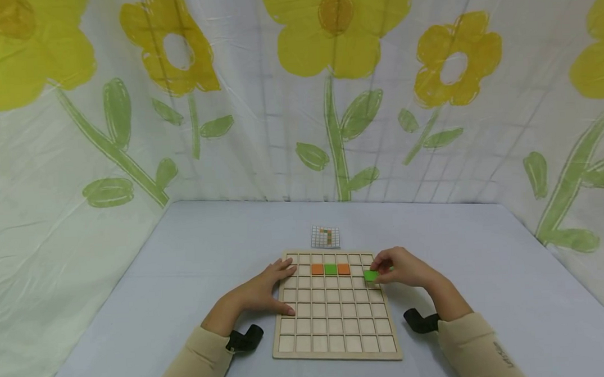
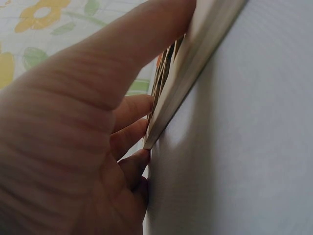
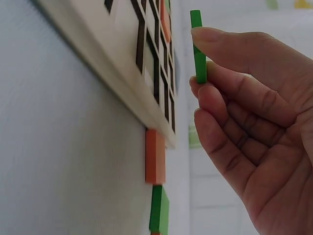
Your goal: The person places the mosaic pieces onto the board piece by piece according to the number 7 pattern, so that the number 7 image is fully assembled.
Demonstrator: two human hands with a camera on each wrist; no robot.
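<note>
My right hand (image 1: 404, 267) pinches a flat green tile (image 3: 200, 68) between thumb and fingers. In the head view this tile is above the right side of the wooden grid board (image 1: 337, 358), near its upper right corner. My left hand (image 1: 263, 288) rests on the board's left edge with the thumb and fingers spread apart. In the second row of the grid, an orange tile (image 1: 318, 269), a green tile (image 1: 331, 270) and another orange tile (image 1: 343, 269) lie side by side.
A small card (image 1: 325, 237) printed with a coloured grid lies behind the board. Beside the board in the right wrist view, an orange tile (image 3: 155, 156) and a green tile (image 3: 159, 210) lie on the pale table (image 1: 223, 237). A flower-patterned curtain (image 1: 259, 134) hangs behind.
</note>
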